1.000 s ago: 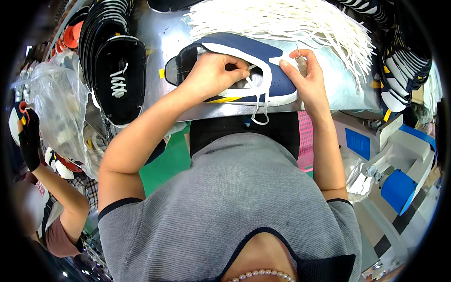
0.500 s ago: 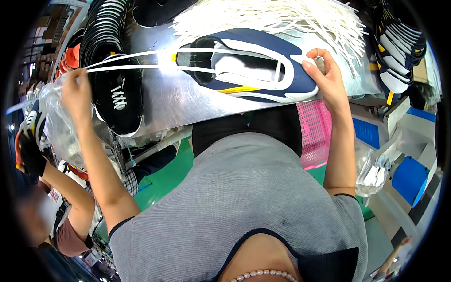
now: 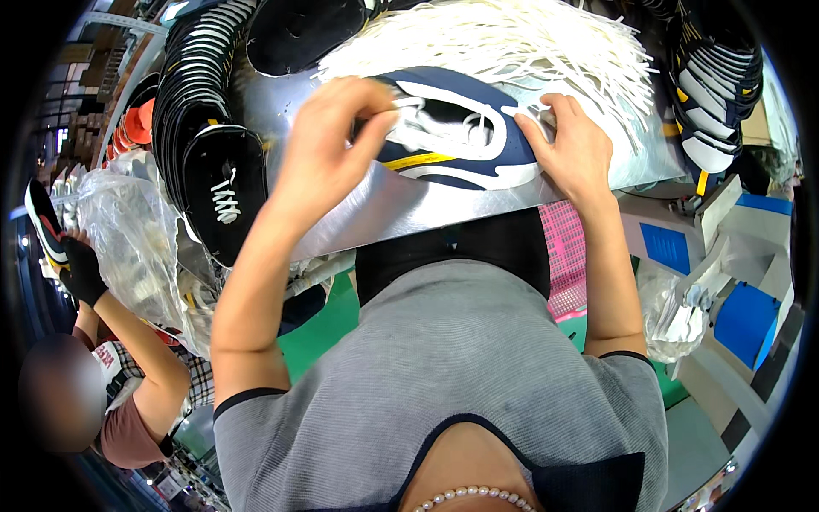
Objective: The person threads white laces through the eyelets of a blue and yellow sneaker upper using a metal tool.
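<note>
- Head view: navy shoe upper (image 3: 478,149) with white trim and a yellow stripe lies flat on the metal tabletop (image 3: 375,209), near its front edge, about mid-width.
- Left hand (image 3: 328,154) sits at the upper's left end, fingers pinched shut on the white lace (image 3: 444,128) where it crosses the eyelet area.
- Right hand (image 3: 576,149) rests on the upper's right end, fingers spread and pressing it down on the tabletop; holds nothing that I can see.
- Pile of loose white laces (image 3: 512,43) covers the far side of the tabletop, just behind the upper and touching its far edge.
- Black shoe upper with white lacing (image 3: 223,192) lies at the left end of the tabletop, overhanging the front edge; a fanned stack of more black uppers (image 3: 183,90) is behind it.
- Another stack of navy and white uppers (image 3: 712,94) is at the right end of the tabletop.
- Clear plastic bag (image 3: 128,239) hangs left of the tabletop.
- Second person at lower left: black-gloved hand (image 3: 81,269) raised beside the bag; cannot tell what it holds.
- Pink perforated crate (image 3: 563,256) below the tabletop's front edge, right of the wearer's torso.
</note>
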Demonstrator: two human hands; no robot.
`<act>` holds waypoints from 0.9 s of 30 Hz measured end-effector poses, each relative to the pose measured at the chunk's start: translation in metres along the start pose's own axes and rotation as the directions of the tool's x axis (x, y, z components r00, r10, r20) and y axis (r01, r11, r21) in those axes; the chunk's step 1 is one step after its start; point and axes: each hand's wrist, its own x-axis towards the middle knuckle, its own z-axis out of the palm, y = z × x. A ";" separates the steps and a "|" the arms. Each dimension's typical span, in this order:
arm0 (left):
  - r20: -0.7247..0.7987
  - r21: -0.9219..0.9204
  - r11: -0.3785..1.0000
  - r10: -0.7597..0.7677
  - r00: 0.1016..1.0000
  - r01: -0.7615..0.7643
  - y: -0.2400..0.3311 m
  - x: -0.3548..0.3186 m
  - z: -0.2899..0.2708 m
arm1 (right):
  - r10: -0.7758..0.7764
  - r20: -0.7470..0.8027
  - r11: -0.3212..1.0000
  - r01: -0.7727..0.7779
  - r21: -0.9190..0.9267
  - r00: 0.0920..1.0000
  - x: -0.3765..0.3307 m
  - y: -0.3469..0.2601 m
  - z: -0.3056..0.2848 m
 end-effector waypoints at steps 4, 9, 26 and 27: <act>0.072 -0.299 0.937 -0.168 0.983 0.182 -0.022 0.008 0.040 | 0.237 0.103 0.890 -0.259 0.375 0.966 0.001 -0.013 -0.015; 0.057 -0.454 0.830 -0.336 0.940 0.325 -0.028 -0.004 0.055 | 0.187 0.375 0.579 -0.410 0.705 0.908 -0.008 -0.051 0.003; 0.180 -0.984 -0.055 -0.366 0.913 0.171 -0.038 -0.007 0.008 | 0.121 -0.212 0.952 -0.053 0.301 0.970 0.020 -0.035 0.014; 0.261 -0.931 -0.327 -0.296 0.919 0.159 -0.047 -0.009 -0.013 | 0.085 -0.210 0.965 -0.028 0.261 0.974 0.019 -0.023 0.032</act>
